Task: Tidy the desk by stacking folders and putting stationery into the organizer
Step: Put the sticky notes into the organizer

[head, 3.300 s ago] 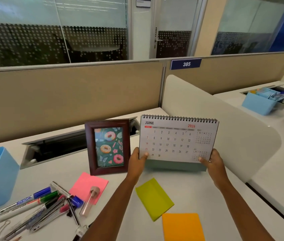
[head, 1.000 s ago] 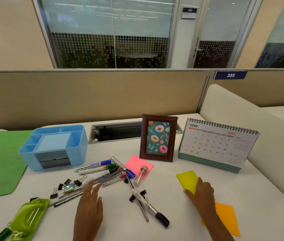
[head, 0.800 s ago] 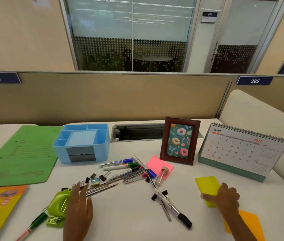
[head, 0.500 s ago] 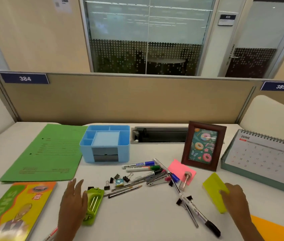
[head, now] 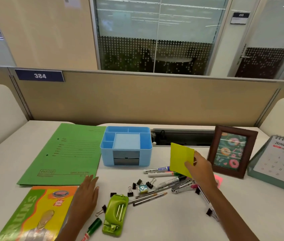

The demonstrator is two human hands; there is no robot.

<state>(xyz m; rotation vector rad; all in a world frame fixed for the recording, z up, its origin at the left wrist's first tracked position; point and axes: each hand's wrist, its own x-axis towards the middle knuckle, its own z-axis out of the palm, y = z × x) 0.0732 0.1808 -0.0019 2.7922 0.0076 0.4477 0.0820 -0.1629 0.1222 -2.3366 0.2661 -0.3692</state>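
Between the right hand's [head: 200, 166] thumb and fingers sits a yellow sticky pad [head: 181, 158], pinched and held up off the desk [head: 172, 223], just right of the blue organizer [head: 126, 146]. Below it lie markers [head: 158, 172]. The left hand [head: 85, 197] is flat, fingers spread a little, touching the colorful folder [head: 35, 213] near the green folder [head: 64, 153].

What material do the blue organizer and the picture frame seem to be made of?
Blue organizer: probably plastic, with a smooth, slightly matte finish; the walls are thin, uniform in colour and rounded at the corners.
Picture frame: looks like dark brown wood with a satin sheen, though it may be wood-look plastic.
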